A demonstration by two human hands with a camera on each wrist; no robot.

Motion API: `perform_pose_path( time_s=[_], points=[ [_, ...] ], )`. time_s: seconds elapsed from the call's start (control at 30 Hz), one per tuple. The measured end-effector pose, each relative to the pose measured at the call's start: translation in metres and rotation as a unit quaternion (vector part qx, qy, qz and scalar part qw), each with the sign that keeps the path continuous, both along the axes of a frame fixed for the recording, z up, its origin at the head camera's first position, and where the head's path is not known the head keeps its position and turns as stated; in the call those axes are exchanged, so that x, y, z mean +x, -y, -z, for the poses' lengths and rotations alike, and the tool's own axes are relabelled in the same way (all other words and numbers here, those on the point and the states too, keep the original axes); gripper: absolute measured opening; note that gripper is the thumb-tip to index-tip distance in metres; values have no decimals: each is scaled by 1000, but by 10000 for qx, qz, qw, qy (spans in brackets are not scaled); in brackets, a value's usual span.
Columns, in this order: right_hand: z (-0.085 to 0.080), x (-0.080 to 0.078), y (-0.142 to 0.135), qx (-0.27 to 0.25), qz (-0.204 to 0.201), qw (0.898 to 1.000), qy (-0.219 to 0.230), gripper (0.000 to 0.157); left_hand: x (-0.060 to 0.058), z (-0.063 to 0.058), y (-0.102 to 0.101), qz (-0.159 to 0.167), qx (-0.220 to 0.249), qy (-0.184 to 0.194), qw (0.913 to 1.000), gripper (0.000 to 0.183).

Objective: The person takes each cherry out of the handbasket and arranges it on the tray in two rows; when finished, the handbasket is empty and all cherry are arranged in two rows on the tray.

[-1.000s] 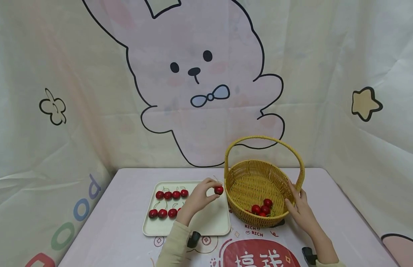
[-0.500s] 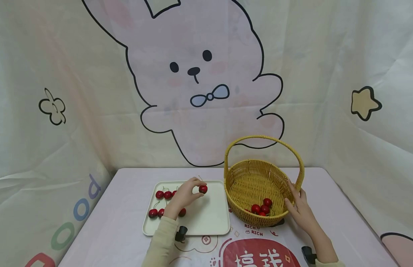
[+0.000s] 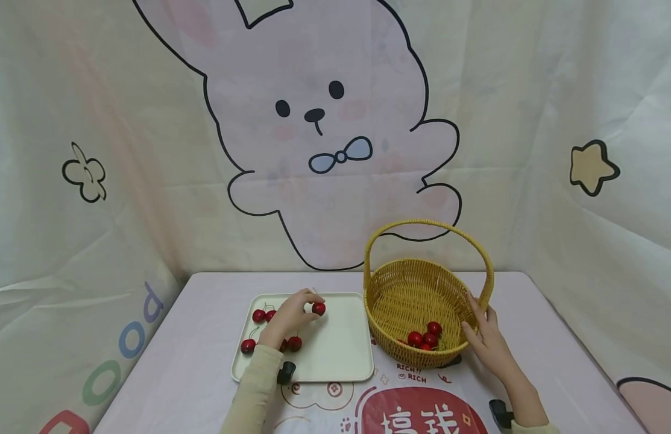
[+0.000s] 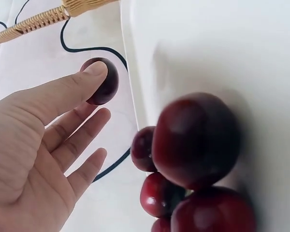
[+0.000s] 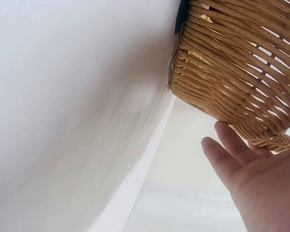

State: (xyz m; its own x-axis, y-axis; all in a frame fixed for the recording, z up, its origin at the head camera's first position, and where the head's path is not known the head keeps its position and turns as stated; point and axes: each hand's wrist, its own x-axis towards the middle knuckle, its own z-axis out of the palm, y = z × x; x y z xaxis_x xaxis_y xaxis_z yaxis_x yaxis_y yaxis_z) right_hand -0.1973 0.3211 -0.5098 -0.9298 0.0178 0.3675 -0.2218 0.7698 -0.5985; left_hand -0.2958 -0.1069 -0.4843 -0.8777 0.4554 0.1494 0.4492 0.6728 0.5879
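My left hand [image 3: 293,313] pinches a dark red cherry [image 3: 319,308] between thumb and fingers, over the back part of a cream tray [image 3: 340,343]. In the left wrist view, that cherry [image 4: 111,84] sits at the thumb tip, while the other fingers are loosely bent. Whether it touches the tray is unclear. Several cherries lie in two rows on the tray, partly hidden by my hand and forearm. On the right, my right hand [image 3: 488,337] holds the rim of a yellow wicker basket [image 3: 406,289], whose outer wall [image 5: 241,63] fills the right wrist view's upper right.
Several cherries [image 3: 430,340] are clustered at the near side inside the basket. A tall arched handle [image 3: 424,223] rises over it. The table [image 3: 210,301] has a pale printed cover, and a cloth backdrop [image 3: 503,150] with cartoon figures stands behind.
My left hand has moved left, from beside the basket to over the tray's back row, still pinching the cherry. The right hand and basket have stayed put.
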Motion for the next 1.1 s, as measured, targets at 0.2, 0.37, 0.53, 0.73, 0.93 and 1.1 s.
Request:
perform_pose_path(
  time_s=[0.2, 0.37, 0.53, 0.73, 0.93, 1.1],
  points=[
    [1, -1, -1, -8, -5, 10000, 42, 67, -1, 3, 6, -51, 90, 227, 9997, 31],
    [0, 0, -1, -4, -53, 10000, -7, 67, -3, 8, 10, -110, 126, 249, 9996, 31],
    [-1, 0, 0, -30, -31, 10000, -4, 67, -4, 10, 12, -111, 144, 210, 9996, 30],
    [-1, 0, 0, -12, 0, 10000, 20, 67, -6, 12, 12, -164, 65, 261, 9995, 30],
    [-2, 0, 1, 11, 9, 10000, 20, 68, -8, 14, 12, -98, 28, 270, 9996, 31],
    [-3, 1, 1, 7, 11, 10000, 56, 69, -10, 15, 11, -120, 38, 276, 9995, 31]
  ],
)
